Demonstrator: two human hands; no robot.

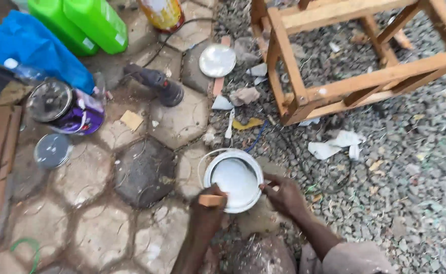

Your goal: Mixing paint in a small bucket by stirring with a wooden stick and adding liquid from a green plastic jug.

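An open round tin [208, 175] full of white paint stands on the ground in front of me. My left hand [208, 208] is closed on a small wooden piece [211, 200] held at the tin's near rim. At the tin's right side, my right hand [282, 195] grips the rim. A bare wooden stool frame [335, 89] stands on the gravel beyond the tin.
A round metal lid [217, 60] and a black power tool [157, 83] lie farther off. At the left are a purple tin [68, 109], another lid [51, 150], two green jerrycans [83, 23] and a blue bag [30, 43]. Paper scraps [335, 144] litter the gravel.
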